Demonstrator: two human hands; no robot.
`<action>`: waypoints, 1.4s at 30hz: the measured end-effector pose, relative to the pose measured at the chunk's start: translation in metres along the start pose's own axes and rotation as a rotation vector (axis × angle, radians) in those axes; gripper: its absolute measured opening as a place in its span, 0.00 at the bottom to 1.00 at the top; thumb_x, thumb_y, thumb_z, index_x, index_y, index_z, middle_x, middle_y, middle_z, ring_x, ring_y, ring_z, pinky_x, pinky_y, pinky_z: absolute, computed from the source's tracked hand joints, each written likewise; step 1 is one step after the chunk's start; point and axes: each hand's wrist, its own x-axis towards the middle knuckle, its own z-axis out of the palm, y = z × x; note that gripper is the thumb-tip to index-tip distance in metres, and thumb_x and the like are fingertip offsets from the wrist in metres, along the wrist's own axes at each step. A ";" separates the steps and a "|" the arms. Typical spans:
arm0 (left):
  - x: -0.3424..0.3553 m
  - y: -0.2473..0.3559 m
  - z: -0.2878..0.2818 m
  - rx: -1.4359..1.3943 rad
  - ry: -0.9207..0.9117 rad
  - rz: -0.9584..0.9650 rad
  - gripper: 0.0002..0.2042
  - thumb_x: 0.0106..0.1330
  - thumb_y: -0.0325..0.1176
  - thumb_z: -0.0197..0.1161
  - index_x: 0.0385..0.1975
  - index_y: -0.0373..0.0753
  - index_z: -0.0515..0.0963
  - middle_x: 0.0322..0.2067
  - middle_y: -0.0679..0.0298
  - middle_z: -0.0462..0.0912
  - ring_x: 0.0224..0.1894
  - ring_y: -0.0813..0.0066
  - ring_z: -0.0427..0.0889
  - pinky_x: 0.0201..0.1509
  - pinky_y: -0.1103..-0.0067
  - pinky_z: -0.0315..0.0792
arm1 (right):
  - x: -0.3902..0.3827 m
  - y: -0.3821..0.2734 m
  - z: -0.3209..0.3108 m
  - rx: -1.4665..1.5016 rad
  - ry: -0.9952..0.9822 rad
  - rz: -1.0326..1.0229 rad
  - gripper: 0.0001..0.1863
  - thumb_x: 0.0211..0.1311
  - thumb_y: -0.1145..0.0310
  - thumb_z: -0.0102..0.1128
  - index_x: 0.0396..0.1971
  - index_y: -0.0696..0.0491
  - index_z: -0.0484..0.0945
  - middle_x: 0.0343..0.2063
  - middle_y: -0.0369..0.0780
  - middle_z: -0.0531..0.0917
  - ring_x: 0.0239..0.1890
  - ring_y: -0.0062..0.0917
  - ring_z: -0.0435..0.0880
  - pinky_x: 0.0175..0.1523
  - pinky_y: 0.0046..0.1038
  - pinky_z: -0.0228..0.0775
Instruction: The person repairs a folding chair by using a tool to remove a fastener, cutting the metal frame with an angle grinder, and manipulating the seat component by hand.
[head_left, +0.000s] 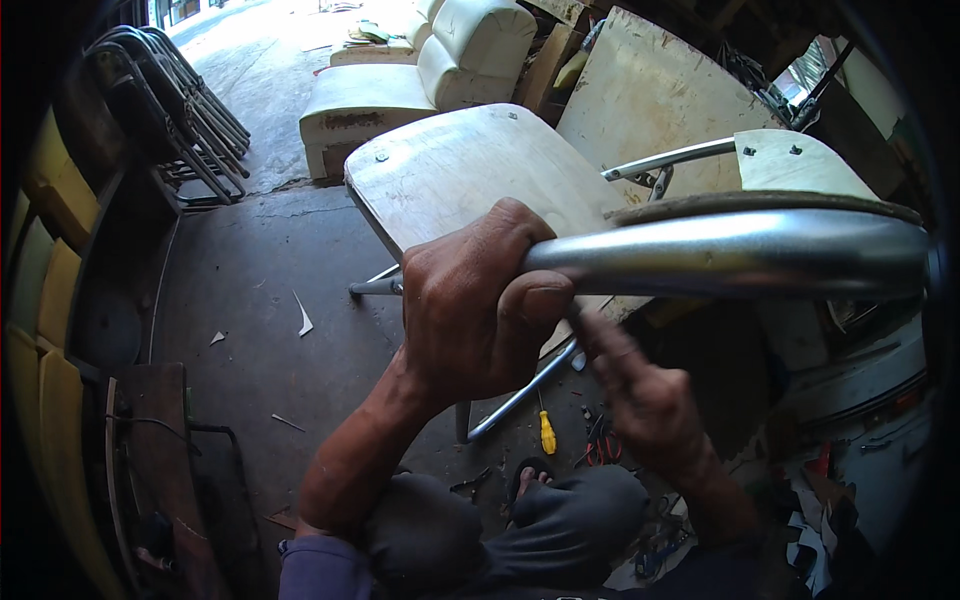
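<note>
Across the right half runs a thick, shiny metal tube, part of a chair frame, close to the camera. My left hand is wrapped round its left end, thumb folded over the front. Below the tube, my right hand has its fingers curled, with the index finger reaching up to the underside near my left thumb. Motion blurs it, and whatever it pinches is hidden. Behind my left hand lies a pale wooden panel with bolts near its corners. A thinner metal leg slants down beneath it.
On the floor between my knees and the chair lie a yellow-handled screwdriver and red-handled pliers. Folded metal chairs lean at the far left. A cream padded seat stands behind. Scraps litter the lower right.
</note>
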 end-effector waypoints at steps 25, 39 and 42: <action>0.000 0.000 -0.002 -0.010 -0.017 -0.003 0.23 0.76 0.50 0.50 0.27 0.34 0.74 0.17 0.57 0.72 0.16 0.62 0.77 0.21 0.70 0.68 | 0.012 0.002 -0.008 -0.096 -0.063 -0.048 0.26 0.71 0.77 0.54 0.67 0.52 0.69 0.42 0.52 0.86 0.42 0.38 0.90 0.36 0.31 0.81; -0.003 0.002 0.000 -0.023 -0.004 -0.019 0.23 0.76 0.49 0.50 0.27 0.35 0.74 0.16 0.58 0.72 0.16 0.63 0.77 0.22 0.71 0.69 | 0.019 0.004 -0.016 -0.068 -0.007 -0.120 0.27 0.70 0.75 0.54 0.68 0.52 0.67 0.23 0.51 0.84 0.25 0.41 0.88 0.30 0.40 0.79; -0.003 -0.002 0.001 -0.007 0.004 -0.013 0.23 0.76 0.50 0.50 0.27 0.35 0.74 0.16 0.58 0.72 0.16 0.63 0.77 0.22 0.71 0.69 | -0.002 0.007 0.002 -0.043 -0.092 -0.002 0.27 0.69 0.77 0.54 0.68 0.53 0.68 0.23 0.49 0.85 0.25 0.39 0.88 0.28 0.39 0.78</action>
